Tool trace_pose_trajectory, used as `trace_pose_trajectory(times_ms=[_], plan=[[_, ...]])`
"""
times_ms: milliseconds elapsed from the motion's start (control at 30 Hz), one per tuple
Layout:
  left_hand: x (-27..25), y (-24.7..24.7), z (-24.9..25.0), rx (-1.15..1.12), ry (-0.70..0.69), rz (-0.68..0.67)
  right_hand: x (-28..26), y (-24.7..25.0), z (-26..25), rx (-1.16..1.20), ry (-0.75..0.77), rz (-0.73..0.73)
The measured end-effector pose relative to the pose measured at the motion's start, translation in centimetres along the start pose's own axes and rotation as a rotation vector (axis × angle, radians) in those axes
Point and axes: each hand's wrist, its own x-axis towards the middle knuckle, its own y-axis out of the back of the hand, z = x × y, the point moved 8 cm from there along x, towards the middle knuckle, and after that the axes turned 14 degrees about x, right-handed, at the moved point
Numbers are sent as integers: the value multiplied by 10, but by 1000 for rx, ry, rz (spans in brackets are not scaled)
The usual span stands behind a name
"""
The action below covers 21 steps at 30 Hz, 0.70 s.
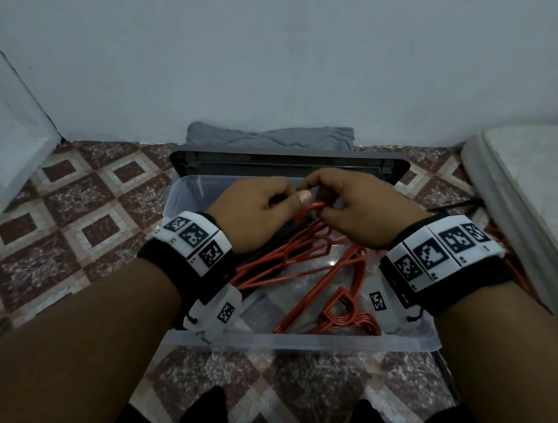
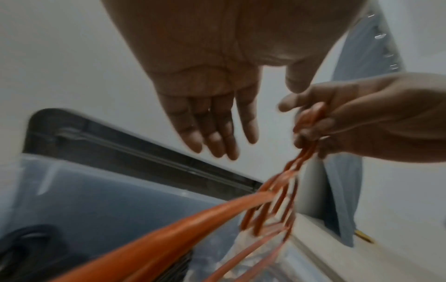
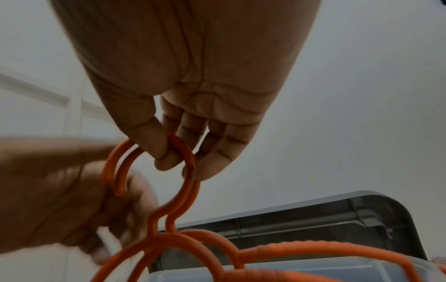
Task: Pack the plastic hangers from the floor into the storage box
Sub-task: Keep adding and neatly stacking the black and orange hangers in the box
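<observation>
A clear plastic storage box (image 1: 284, 345) stands on the tiled floor with several orange hangers (image 1: 330, 288) lying in it. My right hand (image 1: 323, 189) is over the box's far half and pinches the hooks of two orange hangers (image 3: 190, 190) between thumb and fingers (image 3: 207, 171); their bodies slope down into the box (image 2: 96, 190). My left hand (image 1: 286, 193) hovers just left of those hooks. Its fingers (image 2: 217, 145) are straight and hold nothing. Something dark (image 1: 287, 234) lies in the box under the left hand.
The box's dark grey lid (image 1: 300, 164) leans behind it against the wall, with a folded grey cloth (image 1: 270, 140) beyond. A white mattress (image 1: 538, 201) runs along the right, and more orange hangers (image 1: 505, 246) lie on the floor beside it. My black-socked feet (image 1: 206, 418) are near the box's front.
</observation>
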Motion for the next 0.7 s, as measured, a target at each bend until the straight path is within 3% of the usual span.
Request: trace_pose_trajectory(times_ms=[133,200,267,400,467,567,700], plan=[[-12,-43,-55,17,235,-454,-4,16,-1,68,25,72],[-27,-63,-66,-10,258,-649,-5,26,-1,117,42,146],[-39,-79,-63,-104,241,-755,-6,31,0,172,43,186],[-55,-105,-60,-534,438,-804,-5,35,2,218,68,201],[-57,-109,-56,-617,471,-826,-6,38,5,246,93,206],[-51,-107,-53,-618,462,-796,-4,46,18,307,71,180],[-40,-103,-58,-325,419,-700,-14,41,39,549,-66,-64]])
